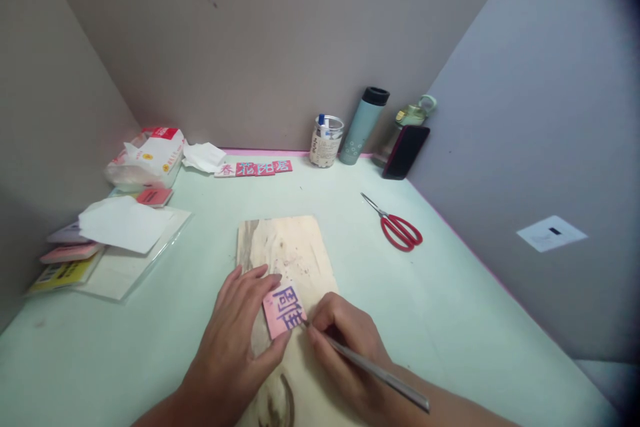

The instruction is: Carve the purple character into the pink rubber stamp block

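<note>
A small pink square block (284, 310) with purple characters on its top lies on a wooden board (285, 240). Thumb and fingers of my left hand (240, 333) grip the block along its left and lower edges. My right hand (350, 340) is closed around a slim silver carving knife (380, 371), held like a pen. Its dark tip meets the block's right edge, beside the characters; the exact shape of the tip is too small to make out. Small dark crumbs dot the board above the block.
Red-handled scissors (400, 230) lie to the right. Along the back stand a jar of pens (324, 150), a blue-green tumbler (364, 127), a bottle (410, 113) and a phone (406, 152). Lettered blocks (255, 169), a tissue pack (150, 157) and papers (123, 223) are at left.
</note>
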`<state>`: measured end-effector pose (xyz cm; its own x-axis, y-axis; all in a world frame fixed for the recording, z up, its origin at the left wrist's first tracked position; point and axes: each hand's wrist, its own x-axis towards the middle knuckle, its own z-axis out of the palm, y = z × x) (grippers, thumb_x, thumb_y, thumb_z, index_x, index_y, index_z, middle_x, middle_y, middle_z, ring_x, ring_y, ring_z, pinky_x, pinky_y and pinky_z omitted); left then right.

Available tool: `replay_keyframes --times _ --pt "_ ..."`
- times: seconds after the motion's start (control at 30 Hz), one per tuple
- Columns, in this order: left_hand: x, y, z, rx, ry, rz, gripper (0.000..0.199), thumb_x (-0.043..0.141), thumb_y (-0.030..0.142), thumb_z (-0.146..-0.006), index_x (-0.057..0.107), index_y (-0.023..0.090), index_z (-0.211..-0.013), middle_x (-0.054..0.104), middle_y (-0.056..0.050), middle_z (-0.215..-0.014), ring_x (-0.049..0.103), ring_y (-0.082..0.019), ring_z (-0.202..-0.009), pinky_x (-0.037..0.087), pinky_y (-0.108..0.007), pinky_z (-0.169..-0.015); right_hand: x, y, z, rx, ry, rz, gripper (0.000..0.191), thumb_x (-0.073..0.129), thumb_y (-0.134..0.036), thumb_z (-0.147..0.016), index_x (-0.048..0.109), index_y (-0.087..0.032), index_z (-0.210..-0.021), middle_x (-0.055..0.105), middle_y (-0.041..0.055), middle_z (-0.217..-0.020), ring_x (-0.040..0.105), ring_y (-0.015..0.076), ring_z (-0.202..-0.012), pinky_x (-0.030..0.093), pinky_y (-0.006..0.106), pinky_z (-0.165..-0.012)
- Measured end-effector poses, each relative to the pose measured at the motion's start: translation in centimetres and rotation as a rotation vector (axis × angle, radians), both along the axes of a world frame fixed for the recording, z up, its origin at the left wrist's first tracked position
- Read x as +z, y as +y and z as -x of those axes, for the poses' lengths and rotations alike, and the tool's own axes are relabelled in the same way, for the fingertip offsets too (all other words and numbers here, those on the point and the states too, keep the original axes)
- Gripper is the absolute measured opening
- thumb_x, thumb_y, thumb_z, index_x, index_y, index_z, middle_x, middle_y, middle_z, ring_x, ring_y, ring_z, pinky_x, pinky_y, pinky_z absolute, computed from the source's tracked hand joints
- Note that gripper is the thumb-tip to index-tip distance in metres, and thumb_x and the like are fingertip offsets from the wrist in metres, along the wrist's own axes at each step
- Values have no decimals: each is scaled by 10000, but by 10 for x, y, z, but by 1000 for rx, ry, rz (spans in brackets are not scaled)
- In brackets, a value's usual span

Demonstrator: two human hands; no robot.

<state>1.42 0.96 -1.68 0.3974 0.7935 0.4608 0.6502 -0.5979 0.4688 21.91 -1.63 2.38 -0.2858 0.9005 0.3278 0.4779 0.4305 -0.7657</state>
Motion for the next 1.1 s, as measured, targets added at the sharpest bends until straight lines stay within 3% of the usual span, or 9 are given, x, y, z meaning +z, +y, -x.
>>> replay_keyframes --times 0.57,1.1 --pt "5 -1 -2 1 19 -44 431 540 224 -914 419 190 -1326 618 -116 -1262 506 -298 -1284 272 -527 -1160 7 3 -2 96 -47 -62 148 433 -118 -925 404 -237 -842 524 10 -754 494 159 -673 386 285 -579" --pt "6 2 -1 -20 28 -66 426 547 216 -909 437 173 -1318 610 -110 -1254 498 -292 -1279 237 -483 -1163 9 2 -6 112 -60 22 145 422 -141 -946 390 -235 -841 506 1 -768 475 148 -672 379 278 -610"
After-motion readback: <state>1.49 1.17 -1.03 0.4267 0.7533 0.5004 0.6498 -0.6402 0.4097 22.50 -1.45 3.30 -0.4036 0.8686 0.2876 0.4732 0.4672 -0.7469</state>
